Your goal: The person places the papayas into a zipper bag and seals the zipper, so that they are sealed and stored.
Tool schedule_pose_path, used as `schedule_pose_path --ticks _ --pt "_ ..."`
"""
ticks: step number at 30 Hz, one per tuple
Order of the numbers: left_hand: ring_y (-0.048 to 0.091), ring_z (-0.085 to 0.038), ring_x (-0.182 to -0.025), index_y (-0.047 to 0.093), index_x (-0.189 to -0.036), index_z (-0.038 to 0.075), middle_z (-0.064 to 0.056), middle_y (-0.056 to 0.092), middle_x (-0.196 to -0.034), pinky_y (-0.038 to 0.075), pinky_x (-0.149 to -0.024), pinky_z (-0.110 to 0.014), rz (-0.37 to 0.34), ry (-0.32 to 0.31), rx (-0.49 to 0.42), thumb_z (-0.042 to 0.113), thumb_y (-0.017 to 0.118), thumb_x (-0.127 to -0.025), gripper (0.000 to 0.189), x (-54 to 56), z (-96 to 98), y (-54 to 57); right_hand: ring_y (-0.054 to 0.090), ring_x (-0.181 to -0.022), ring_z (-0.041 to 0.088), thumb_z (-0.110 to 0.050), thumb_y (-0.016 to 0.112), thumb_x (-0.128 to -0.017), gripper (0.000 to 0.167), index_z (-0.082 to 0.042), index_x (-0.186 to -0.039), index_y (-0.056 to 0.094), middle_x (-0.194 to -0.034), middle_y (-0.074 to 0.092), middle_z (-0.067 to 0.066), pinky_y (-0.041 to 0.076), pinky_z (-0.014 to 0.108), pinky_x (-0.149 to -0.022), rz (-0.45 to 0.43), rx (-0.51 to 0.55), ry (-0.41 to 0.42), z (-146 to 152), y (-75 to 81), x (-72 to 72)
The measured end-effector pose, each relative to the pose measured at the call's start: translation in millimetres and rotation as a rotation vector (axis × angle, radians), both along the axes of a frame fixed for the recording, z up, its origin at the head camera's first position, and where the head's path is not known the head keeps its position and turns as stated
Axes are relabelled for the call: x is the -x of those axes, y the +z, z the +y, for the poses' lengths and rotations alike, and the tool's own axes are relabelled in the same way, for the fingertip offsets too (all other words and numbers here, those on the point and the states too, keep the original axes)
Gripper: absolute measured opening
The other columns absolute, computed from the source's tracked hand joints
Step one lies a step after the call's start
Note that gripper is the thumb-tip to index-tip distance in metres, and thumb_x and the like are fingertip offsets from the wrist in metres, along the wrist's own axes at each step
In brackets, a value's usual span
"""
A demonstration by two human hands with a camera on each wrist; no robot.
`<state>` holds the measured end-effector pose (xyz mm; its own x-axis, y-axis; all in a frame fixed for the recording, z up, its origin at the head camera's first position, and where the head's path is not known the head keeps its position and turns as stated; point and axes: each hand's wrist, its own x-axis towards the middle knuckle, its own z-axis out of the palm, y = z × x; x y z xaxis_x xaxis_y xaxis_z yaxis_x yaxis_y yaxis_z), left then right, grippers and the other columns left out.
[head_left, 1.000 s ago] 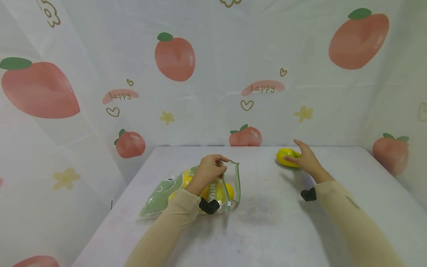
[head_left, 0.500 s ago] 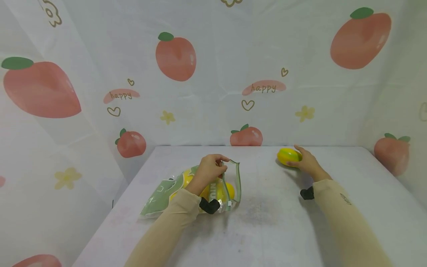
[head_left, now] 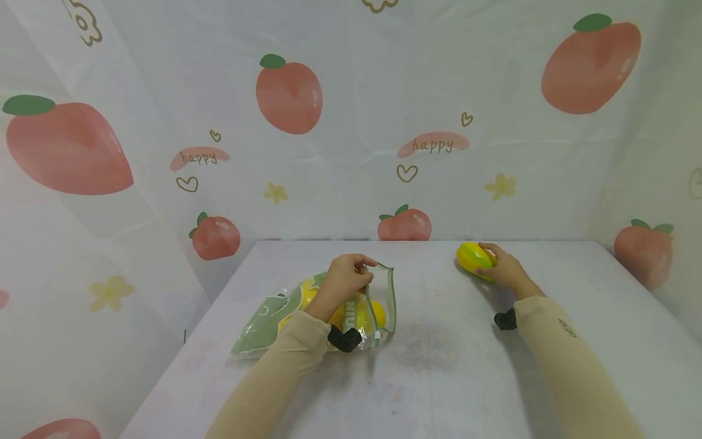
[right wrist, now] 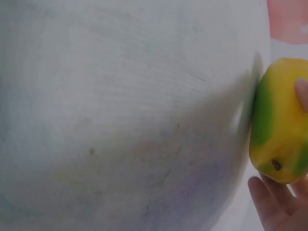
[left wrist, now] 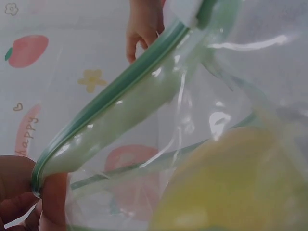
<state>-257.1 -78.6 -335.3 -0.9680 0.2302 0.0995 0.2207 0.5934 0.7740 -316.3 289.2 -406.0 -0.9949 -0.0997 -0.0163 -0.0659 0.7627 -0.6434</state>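
Note:
My left hand [head_left: 347, 277] pinches the upper edge of a clear zip bag [head_left: 258, 326] with green panels and trim, which lies on the table. Close up in the left wrist view, the fingers [left wrist: 53, 192] grip the bag's green zip edge [left wrist: 110, 98], and the mouth gapes to the right in the head view. Yellow rounded fruits [head_left: 378, 314] show through the plastic, partly behind the hand. At the back right, my right hand [head_left: 507, 268] holds a glossy yellow fruit with green stripes [head_left: 470, 256]. Its small brown stem [right wrist: 276, 164] shows in the right wrist view.
Both hands work over a white table [head_left: 433, 390] with faint smudges. Behind it hangs a white backdrop [head_left: 351, 183] printed with red fruits, which also covers the sides. A white zip slider [head_left: 377, 335] sits at the bag's near edge.
My right hand has closed from a spread pose round the yellow-green fruit, and the fruit has tilted slightly. My left hand and the bag have stayed in place.

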Motion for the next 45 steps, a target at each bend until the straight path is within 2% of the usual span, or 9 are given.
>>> schedule_pose_path --ticks 4,6,9,16,21,26,34,45 --pt "0.062 -0.015 -0.053 0.072 -0.107 0.008 -0.005 0.054 -0.073 0.055 -0.055 -0.025 -0.004 0.001 -0.005 0.006 0.065 -0.088 0.02 0.0 0.3 -0.2 0.022 -0.131 0.062 -0.027 0.066 -0.091 0.079 -0.004 -0.151 0.022 -0.147 0.023 0.04 0.021 0.076 -0.103 0.0 -0.002 0.001 -1 -0.4 -1.1" --pt "0.061 -0.014 -0.053 0.072 -0.107 0.008 -0.005 0.054 -0.074 0.055 -0.055 -0.025 -0.003 0.0 -0.007 0.006 0.065 -0.088 0.02 0.0 0.3 -0.2 0.024 -0.131 0.062 -0.03 0.067 -0.09 0.079 -0.005 -0.15 0.024 -0.146 0.025 0.04 0.022 0.075 -0.103 0.022 0.002 0.01 -4 0.2 -2.1" --pt "0.06 -0.014 -0.053 0.072 -0.107 0.008 -0.005 0.053 -0.074 0.055 -0.055 -0.025 -0.005 -0.001 -0.012 0.006 0.065 -0.088 0.02 0.5 0.1 -0.9 0.033 -0.127 0.06 -0.035 0.069 -0.087 0.078 -0.007 -0.149 0.029 -0.143 0.032 0.039 0.028 0.073 -0.1 0.079 0.011 0.026 -10 2.5 -3.9" --pt "0.061 -0.012 -0.053 0.072 -0.107 0.007 -0.005 0.055 -0.074 0.055 -0.055 -0.024 0.004 -0.005 0.0 0.006 0.065 -0.088 0.021 0.3 -0.8 -1.1 0.049 -0.116 0.05 -0.03 0.067 -0.09 0.072 -0.008 -0.149 0.032 -0.137 0.043 0.038 0.043 0.063 -0.091 0.144 0.007 0.059 -31 17.4 -9.7" --pt "0.061 -0.012 -0.053 0.072 -0.107 0.007 -0.005 0.056 -0.073 0.055 -0.055 -0.024 0.016 -0.007 -0.001 0.005 0.065 -0.087 0.021 -0.5 -0.9 0.6 0.05 -0.117 0.048 -0.027 0.067 -0.091 0.07 -0.008 -0.149 0.032 -0.14 0.043 0.033 0.044 0.063 -0.093 0.173 0.02 0.071 -46 30.3 -16.3" --pt "0.061 -0.012 -0.053 0.072 -0.107 0.007 -0.005 0.056 -0.073 0.055 -0.055 -0.024 0.016 -0.005 0.0 0.006 0.065 -0.088 0.02 -0.3 -1.1 0.7 0.05 -0.116 0.044 -0.027 0.066 -0.092 0.069 -0.009 -0.15 0.032 -0.142 0.042 0.029 0.043 0.062 -0.096 0.187 0.055 0.08 -57 40.9 -25.6" --pt "0.061 -0.013 -0.053 0.072 -0.107 0.007 -0.005 0.056 -0.073 0.055 -0.056 -0.024 0.018 -0.008 -0.006 0.005 0.065 -0.088 0.02 -1.2 -1.2 1.8 0.057 -0.106 0.04 -0.032 0.068 -0.09 0.07 -0.014 -0.149 0.035 -0.135 0.049 0.025 0.053 0.048 -0.084 0.22 0.087 0.086 -71 56.1 -45.2" --pt "0.061 -0.013 -0.054 0.072 -0.107 0.007 -0.006 0.056 -0.074 0.055 -0.056 -0.024 0.01 0.0 0.004 0.006 0.066 -0.088 0.021 -1.5 -1.3 3.0 0.059 -0.098 0.034 -0.033 0.072 -0.086 0.07 -0.018 -0.146 0.04 -0.132 0.052 0.02 0.054 0.035 -0.074 0.272 0.146 0.119 -89 60.7 -70.0"
